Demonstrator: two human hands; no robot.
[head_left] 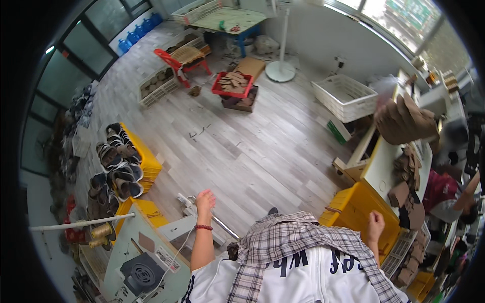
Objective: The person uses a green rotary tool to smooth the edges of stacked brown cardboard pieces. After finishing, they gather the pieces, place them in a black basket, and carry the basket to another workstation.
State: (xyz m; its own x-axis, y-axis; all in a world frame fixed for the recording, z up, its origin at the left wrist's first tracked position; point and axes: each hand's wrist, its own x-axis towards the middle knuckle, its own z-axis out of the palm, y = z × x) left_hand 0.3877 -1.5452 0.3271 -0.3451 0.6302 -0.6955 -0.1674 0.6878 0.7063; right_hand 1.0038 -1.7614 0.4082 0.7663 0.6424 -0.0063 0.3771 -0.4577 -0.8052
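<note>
My left hand [205,201], with a red bead bracelet [203,228] at the wrist, is held out with its fingers stretched and holds nothing. It is nearest to a metal bar [224,225] and the edge of a pale work table [118,252]. Over a yellow crate [348,207] on my right, my right hand [375,225] hangs with its fingers curled in. Nothing shows in that hand. My plaid apron [283,232] lies across my front between the two arms.
Shoes fill a yellow crate [146,161] on the left. A red tray [232,85] of brown pieces sits on the floor ahead, near a red chair [177,63] and a fan stand [281,70]. A white basket [348,101] and a bench [391,166] with stacked pieces stand right; another person sits beyond.
</note>
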